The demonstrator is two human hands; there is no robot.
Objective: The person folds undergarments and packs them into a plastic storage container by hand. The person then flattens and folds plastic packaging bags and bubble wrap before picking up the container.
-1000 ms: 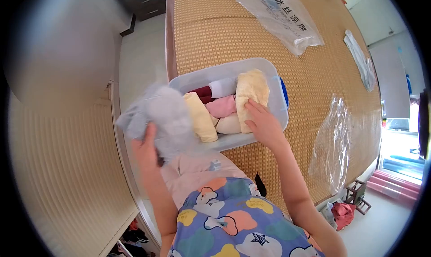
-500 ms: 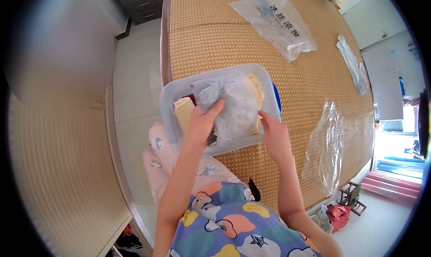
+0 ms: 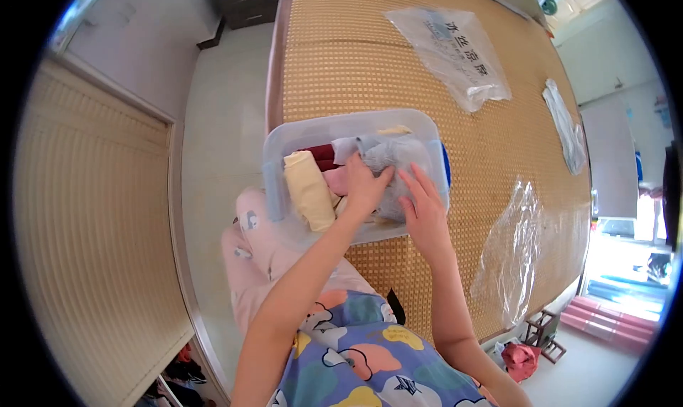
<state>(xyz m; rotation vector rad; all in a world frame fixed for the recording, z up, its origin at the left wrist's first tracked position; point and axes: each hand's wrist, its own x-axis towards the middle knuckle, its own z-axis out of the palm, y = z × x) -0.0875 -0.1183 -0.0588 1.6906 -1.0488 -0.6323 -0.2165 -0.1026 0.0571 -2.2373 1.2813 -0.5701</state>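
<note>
A translucent plastic bin [image 3: 284, 138] sits on the woven mat, holding rolled cloths. At its left lies a pale yellow roll [image 3: 309, 191], beside a dark red cloth [image 3: 324, 154] and a pink one [image 3: 335, 180]. A grey bundle in clear plastic [image 3: 405, 153] fills the right side, mostly covering another yellow cloth [image 3: 395, 130]. My left hand [image 3: 366, 186] presses on the bundle's left edge, fingers apart. My right hand [image 3: 425, 211] rests on its lower right with spread fingers. Neither hand grips it.
The woven mat [image 3: 341, 72] carries a printed plastic bag [image 3: 455, 55], a crumpled clear bag [image 3: 509, 254] and a bagged white item [image 3: 564, 126]. A blue piece [image 3: 446, 166] shows behind the bin. Right of the mat stand a small stool [image 3: 544, 332] and a red bag [image 3: 521, 361].
The grey bundle has moved from my left hand's hold, left of the bin, down into its right side. My left hand has let go, and my right hand has opened on the bundle.
</note>
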